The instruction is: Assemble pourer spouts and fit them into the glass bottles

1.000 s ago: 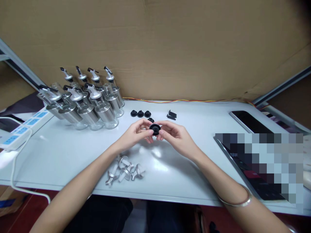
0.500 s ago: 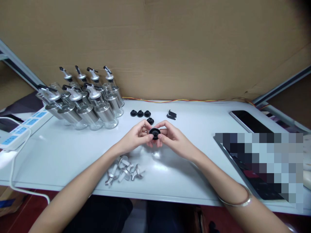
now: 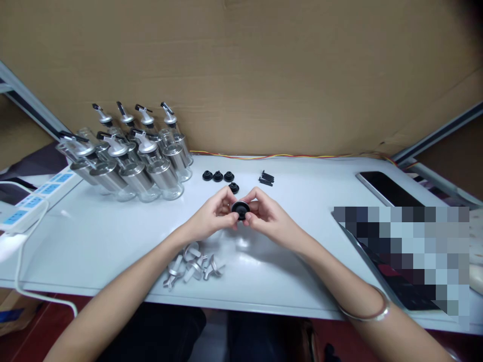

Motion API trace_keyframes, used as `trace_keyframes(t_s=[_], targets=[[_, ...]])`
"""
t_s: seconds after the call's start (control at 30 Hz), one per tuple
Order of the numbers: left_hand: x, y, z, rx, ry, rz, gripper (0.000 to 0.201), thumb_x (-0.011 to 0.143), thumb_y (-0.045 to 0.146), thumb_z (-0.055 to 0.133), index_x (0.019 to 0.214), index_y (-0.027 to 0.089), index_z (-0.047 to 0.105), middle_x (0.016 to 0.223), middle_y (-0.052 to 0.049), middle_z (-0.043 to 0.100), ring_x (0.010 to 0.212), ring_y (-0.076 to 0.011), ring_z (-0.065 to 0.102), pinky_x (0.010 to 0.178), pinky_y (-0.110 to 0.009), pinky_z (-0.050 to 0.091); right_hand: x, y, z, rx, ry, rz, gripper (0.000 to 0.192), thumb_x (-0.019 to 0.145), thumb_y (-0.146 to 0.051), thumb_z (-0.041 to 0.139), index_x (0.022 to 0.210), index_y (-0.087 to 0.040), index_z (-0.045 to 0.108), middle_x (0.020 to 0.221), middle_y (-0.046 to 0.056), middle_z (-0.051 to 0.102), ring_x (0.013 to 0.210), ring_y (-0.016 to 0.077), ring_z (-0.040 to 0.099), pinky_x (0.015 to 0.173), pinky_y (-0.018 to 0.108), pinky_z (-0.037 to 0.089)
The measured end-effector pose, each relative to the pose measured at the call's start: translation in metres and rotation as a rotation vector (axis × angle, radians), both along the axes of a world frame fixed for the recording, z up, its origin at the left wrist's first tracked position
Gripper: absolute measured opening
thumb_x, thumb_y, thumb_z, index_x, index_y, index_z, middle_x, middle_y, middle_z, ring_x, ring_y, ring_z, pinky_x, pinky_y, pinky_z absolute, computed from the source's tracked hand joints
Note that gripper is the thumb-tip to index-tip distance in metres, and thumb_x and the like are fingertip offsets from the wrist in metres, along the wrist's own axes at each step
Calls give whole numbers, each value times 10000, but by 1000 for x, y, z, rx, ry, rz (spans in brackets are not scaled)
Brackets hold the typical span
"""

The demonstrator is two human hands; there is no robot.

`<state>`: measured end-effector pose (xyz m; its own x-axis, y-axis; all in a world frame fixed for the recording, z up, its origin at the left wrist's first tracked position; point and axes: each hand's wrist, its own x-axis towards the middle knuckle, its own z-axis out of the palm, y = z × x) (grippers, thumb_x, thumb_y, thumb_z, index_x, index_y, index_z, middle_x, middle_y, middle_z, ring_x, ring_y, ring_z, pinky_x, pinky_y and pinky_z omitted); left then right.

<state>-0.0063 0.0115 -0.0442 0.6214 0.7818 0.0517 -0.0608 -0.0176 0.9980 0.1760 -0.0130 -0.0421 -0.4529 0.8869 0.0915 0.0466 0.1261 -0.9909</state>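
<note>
Both of my hands meet above the middle of the white table (image 3: 94, 236), pinching one round black rubber stopper (image 3: 240, 207) between their fingertips. My left hand (image 3: 212, 216) grips it from the left and my right hand (image 3: 268, 215) from the right. Just beyond the fingers lies a single black stopper (image 3: 234, 188), and behind it a row of three more black stoppers (image 3: 218, 176). A heap of several metal pourer spouts (image 3: 193, 265) lies under my left wrist near the front edge.
Several glass and steel bottles with pourer tops (image 3: 140, 161) stand at the back left. Small black clips (image 3: 266, 178) lie behind my right hand. A phone (image 3: 385, 189) and a blurred tablet (image 3: 403, 256) sit at the right, a power strip (image 3: 33, 201) at the left, cardboard behind.
Both hands have drawn slightly closer together and lower with the black stopper, turning it between the fingertips. Nothing else on the table moved.
</note>
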Motion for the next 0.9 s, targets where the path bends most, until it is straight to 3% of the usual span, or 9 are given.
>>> trace_keyframes(t_s=[0.37,0.63,0.9], targets=[[-4,0,0,70,84,-25,287,733,316,638,827,198,395,782,20,548,648,-120,576,607,-252,439,-1,-3,8,70,-156,-33,158,730,-263,528,837,-218,421,673,-31,544,597,133,452,587,273,347],[-4,0,4,89,133,-32,235,720,276,587,820,200,389,711,39,484,593,-107,481,559,-241,367,-1,-5,7,120,-209,-54,134,718,-259,503,802,-222,406,692,-36,512,575,116,413,562,263,326],[-5,-3,5,144,162,-21,206,726,255,583,797,196,399,721,45,415,659,-108,421,619,-248,328,-3,-4,7,162,-230,-64,133,693,-251,490,774,-224,389,675,-39,498,555,107,368,535,255,312]])
